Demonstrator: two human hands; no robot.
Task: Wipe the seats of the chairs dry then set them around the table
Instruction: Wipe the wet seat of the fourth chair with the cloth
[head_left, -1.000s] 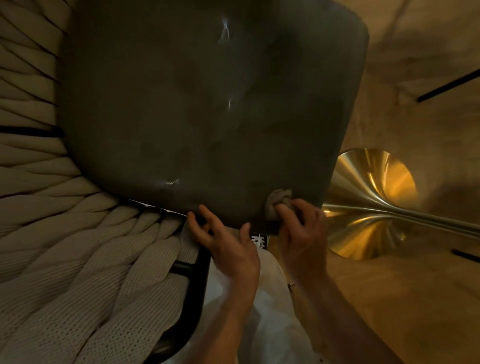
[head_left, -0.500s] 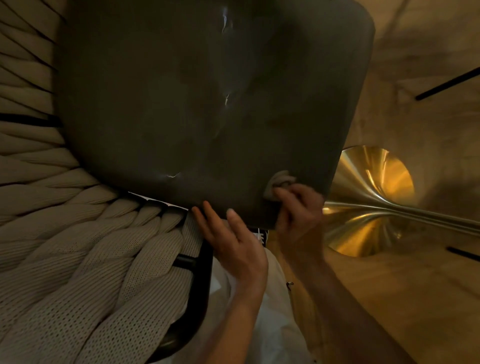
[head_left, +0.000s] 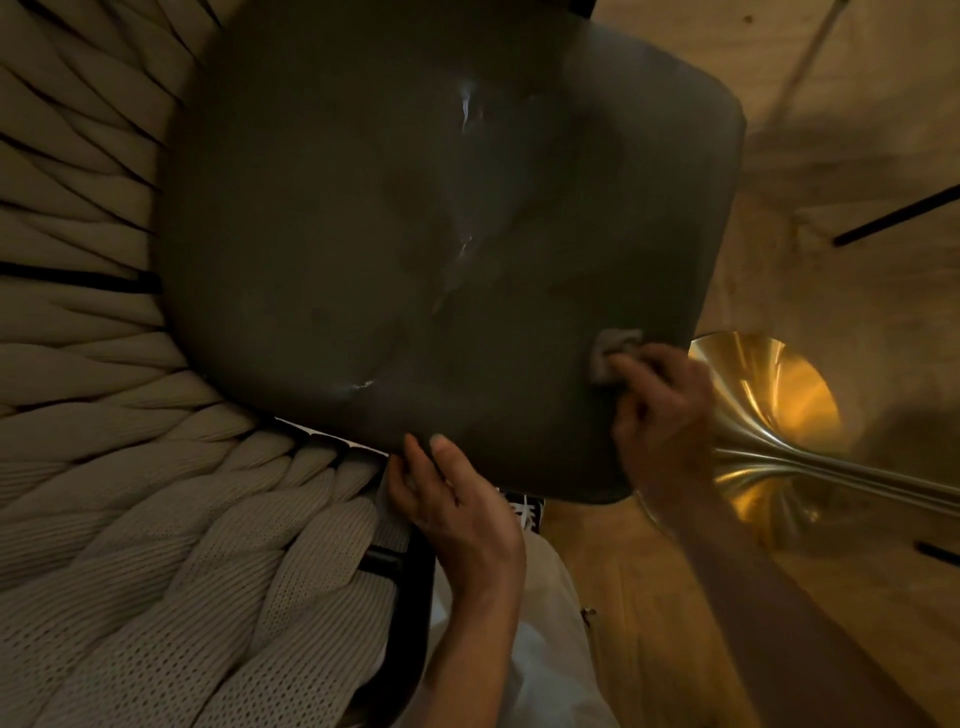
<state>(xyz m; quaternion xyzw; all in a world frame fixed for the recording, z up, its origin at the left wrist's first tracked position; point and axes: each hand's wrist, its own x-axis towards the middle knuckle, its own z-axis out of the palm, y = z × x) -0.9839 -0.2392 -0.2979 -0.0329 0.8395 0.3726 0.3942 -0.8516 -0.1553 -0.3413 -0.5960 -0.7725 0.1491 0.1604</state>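
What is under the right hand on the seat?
A small grey cloth pokes out from under the right hand, whose fingers press it onto the dark seat near its edge. The rest of the cloth is covered.

Wiping hand advanced up seat
The right hand (head_left: 662, 410) has moved the cloth (head_left: 613, 351) from the near edge farther onto the seat (head_left: 415, 234); the left hand (head_left: 457, 499) fingers have straightened at the edge.

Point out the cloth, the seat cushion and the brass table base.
cloth (head_left: 609, 349), head view, on the folded wad showing past the right hand's fingertips.
seat cushion (head_left: 363, 234), head view, on the dark top surface left of centre.
brass table base (head_left: 779, 400), head view, on the flared golden cone.
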